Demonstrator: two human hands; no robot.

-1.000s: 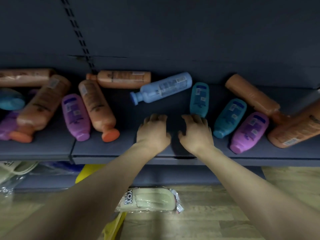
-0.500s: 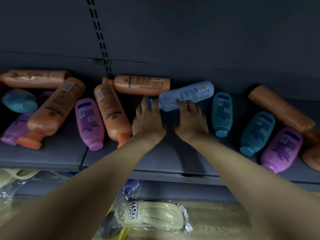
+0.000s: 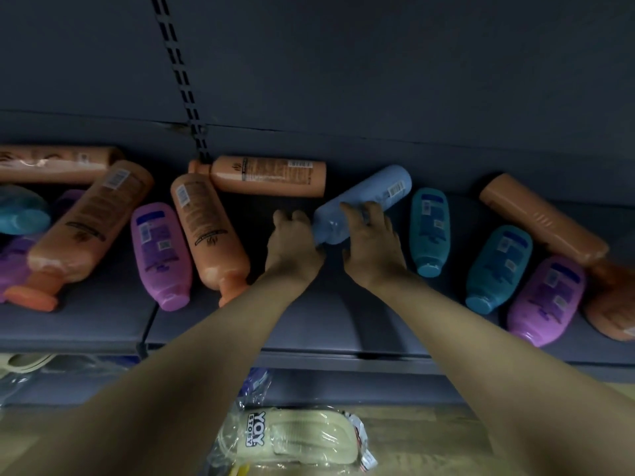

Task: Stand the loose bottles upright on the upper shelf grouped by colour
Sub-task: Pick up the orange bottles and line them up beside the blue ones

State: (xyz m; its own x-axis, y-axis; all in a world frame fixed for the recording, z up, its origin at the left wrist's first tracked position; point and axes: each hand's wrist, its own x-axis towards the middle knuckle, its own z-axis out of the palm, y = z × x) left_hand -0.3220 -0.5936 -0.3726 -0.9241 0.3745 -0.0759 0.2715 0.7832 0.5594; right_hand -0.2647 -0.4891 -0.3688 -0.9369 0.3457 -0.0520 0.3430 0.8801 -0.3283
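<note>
dim light | soft motion blur | wide-angle edge bending | muted colours

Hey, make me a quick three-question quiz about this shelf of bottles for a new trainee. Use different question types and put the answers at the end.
1. True or false: the right hand has its grip on a purple bottle.
2. Multiple choice: the bottle lying nearest to the right of the light blue plastic bottle is A) orange, B) teal, C) purple.
3. Short answer: how many teal plastic bottles lie on the dark grey shelf to the right of that hand?
Key: 1 false, its grip is on the light blue bottle; 2 B; 3 two.
</note>
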